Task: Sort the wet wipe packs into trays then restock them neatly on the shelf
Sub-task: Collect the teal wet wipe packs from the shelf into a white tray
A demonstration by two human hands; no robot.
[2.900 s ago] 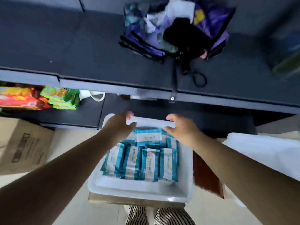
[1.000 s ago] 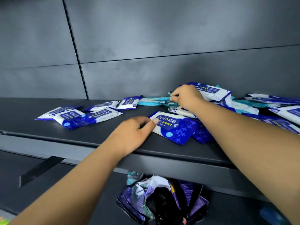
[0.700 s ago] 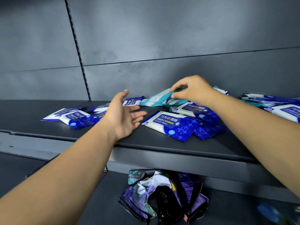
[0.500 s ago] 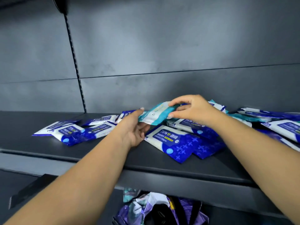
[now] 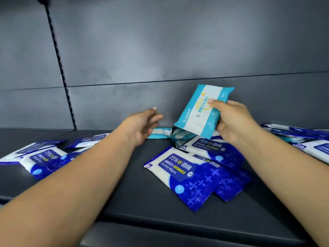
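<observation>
Head view: a teal-and-white plastic wipe pack (image 5: 203,111) is pinched upright by the right hand (image 5: 231,120), right of centre, above the dark shelf (image 5: 124,193). The left hand (image 5: 142,125) is held relaxed, empty, just left; 1 flat teal pack (image 5: 158,135) lies beyond it.

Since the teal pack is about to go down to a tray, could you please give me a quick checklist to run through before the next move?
1. Right hand grips the teal pack: ok.
2. Teal pack lifted off the pile: ok.
3. Left hand open and holding nothing: ok.
4. Second teal pack lying flat on the shelf, within the left hand's reach: ok.
5. Blue alcohol wipe packs sorted: not ok, scattered and overlapping.
6. Tray ready below: cannot tell, out of view.
</observation>
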